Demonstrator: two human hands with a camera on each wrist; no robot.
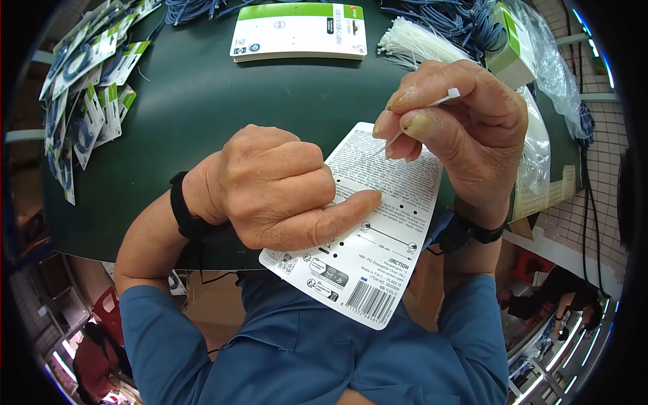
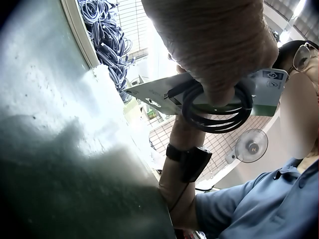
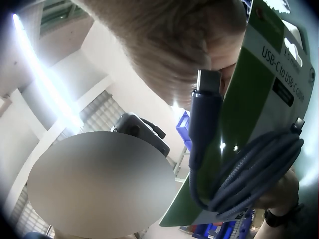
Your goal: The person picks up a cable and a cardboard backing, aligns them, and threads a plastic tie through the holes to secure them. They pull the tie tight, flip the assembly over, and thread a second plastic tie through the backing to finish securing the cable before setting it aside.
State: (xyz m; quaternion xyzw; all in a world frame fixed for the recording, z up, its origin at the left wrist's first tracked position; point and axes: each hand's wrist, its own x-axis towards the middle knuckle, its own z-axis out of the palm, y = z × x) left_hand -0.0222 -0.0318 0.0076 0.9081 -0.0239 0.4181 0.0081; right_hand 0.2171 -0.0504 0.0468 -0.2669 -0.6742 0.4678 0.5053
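My left hand (image 1: 283, 192) grips a printed cardboard card (image 1: 398, 196) at its left edge, thumb laid over the back and the other fingers curled. The card tilts over my lap with its text and barcode up. On its green-and-white front, a coiled dark blue USB-C cable (image 3: 259, 172) shows in the right wrist view; one metal plug (image 3: 207, 82) stands out beside the card. My right hand (image 1: 472, 125) pinches a thin white cable tie (image 1: 442, 99) between thumb and fingers above the card's upper end. The tie's tail slants down toward my left hand.
A stack of cards (image 1: 297, 40) lies at the table's far side, with a bundle of white cable ties (image 1: 418, 42) and loose blue cables (image 1: 445, 23) to its right. Carded cables (image 1: 88, 61) pile up at the left. A box (image 1: 509, 50) and clear plastic bags (image 1: 557, 74) sit at the right.
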